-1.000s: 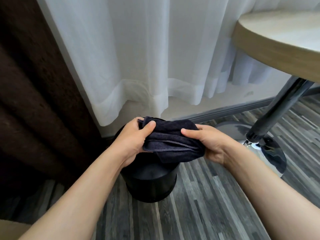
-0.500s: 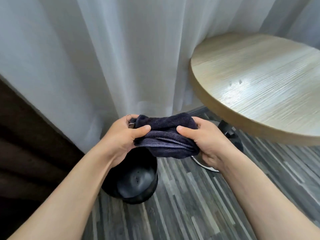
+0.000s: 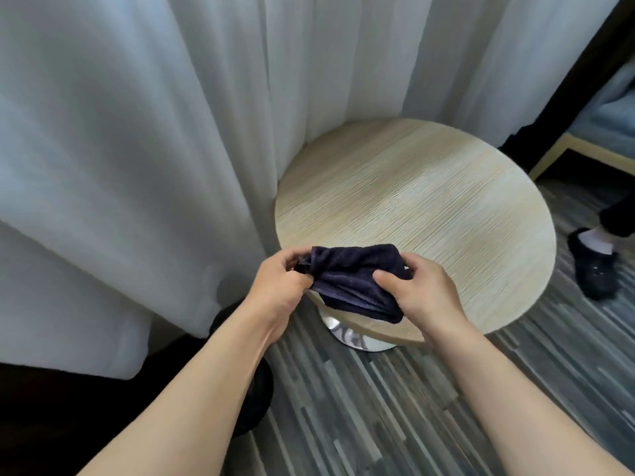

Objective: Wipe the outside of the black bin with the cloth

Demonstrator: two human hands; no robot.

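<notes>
Black bin (image 3: 256,400): mostly hidden behind the left forearm; only dark slivers show either side of it, rim and opening not visible.

Cloth (image 3: 354,281): both ends covered by the left hand (image 3: 275,286) and right hand (image 3: 424,292); fold count cannot be told.

Round table (image 3: 429,214): near edge partly hidden by cloth and hands; of its metal base (image 3: 350,334), only a blurred patch shows.

Curtain (image 3: 137,132): cut off at top and left edges.

Second person's foot in a black shoe (image 3: 596,266): leg cut off by the right edge, blurred.
</notes>
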